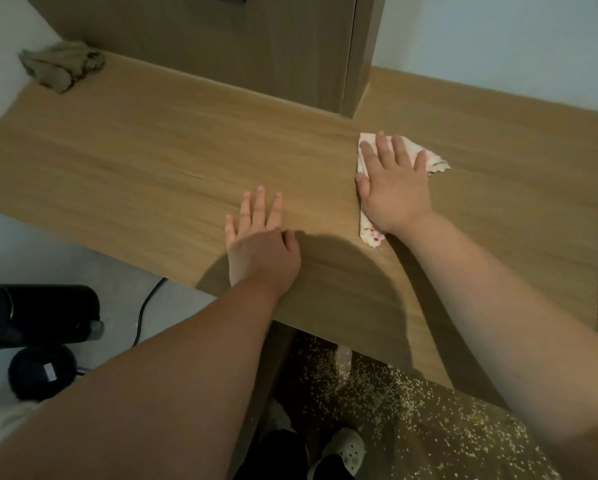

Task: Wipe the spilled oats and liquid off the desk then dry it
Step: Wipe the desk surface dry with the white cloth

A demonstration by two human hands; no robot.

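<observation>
My right hand (pixel 393 188) lies flat with spread fingers on a white cloth with a pink pattern (pixel 368 233), pressing it onto the wooden desk (pixel 152 161) right of centre. The cloth sticks out beyond the fingertips and beside the wrist. My left hand (pixel 261 242) rests flat on the desk near its front edge, fingers straight, holding nothing. Spilled oats (pixel 394 393) lie scattered over the floor below the desk's front edge. No oats or liquid show on the desk top.
A crumpled grey-green rag (pixel 60 65) sits at the desk's far left corner. A brown cabinet (pixel 221 46) stands on the desk at the back. On the floor to the left are a black cylinder (pixel 38 315), a black round item (pixel 41 375) and a cable (pixel 145 310). My feet (pixel 339 452) are below.
</observation>
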